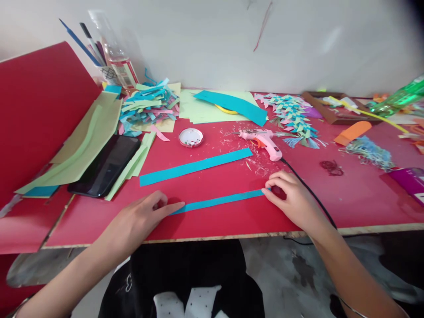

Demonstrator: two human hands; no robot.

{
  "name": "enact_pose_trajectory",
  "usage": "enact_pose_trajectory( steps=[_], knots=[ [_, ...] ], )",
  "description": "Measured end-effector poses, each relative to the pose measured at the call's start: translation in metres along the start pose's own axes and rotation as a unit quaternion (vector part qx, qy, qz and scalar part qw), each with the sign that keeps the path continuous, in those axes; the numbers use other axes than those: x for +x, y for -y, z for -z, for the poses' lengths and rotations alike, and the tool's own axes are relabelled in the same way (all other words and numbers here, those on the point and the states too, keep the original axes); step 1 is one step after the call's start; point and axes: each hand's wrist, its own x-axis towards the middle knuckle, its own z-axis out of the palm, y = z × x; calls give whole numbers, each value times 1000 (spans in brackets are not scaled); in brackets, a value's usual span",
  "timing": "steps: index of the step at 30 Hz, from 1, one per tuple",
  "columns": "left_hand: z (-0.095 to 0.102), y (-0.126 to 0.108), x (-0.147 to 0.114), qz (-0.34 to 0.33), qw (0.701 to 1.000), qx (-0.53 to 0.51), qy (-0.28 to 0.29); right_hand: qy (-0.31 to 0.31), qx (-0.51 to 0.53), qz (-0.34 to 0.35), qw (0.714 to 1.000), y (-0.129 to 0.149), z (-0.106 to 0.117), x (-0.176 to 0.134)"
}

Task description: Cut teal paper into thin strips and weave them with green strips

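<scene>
A narrow blue paper strip (221, 201) stretches between my two hands near the table's front edge. At its left end my left hand (142, 216) is closed on it, one finger straight along the paper and the others curled. My right hand (291, 196) pinches the right end between thumb and fingertips. Behind this strip a wider blue paper strip (195, 167) lies flat, slightly slanted. A pink glue gun (261, 140) rests on its side beyond my right hand, its black cord running past the wrist.
A phone (104, 168) lies under green paper at the left. Cut paper strips (149, 104) are heaped near a clear bottle (122, 66). A round white lid (191, 137), a woven paper piece (291, 115) and a brown tray (326, 115) stand further back. A green bottle (400, 97) leans in from the right.
</scene>
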Motion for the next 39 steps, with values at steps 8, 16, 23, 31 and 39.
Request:
enact_pose_trajectory(
  steps=[8,16,23,31,39],
  knots=[
    [3,29,-36,41,999,-1,3,0,-23,2,1000,-1,-3,0],
    [9,17,-34,-62,977,202,-17,-108,-212,19,971,62,0,-7],
    [0,15,-37,-80,953,292,4,100,-54,179,977,158,-53,-14],
    [2,14,-36,-79,952,295,-9,122,-48,113,985,130,-45,-17],
    [6,16,-34,-78,955,286,2,46,-172,7,984,52,-19,-31]
  ],
)
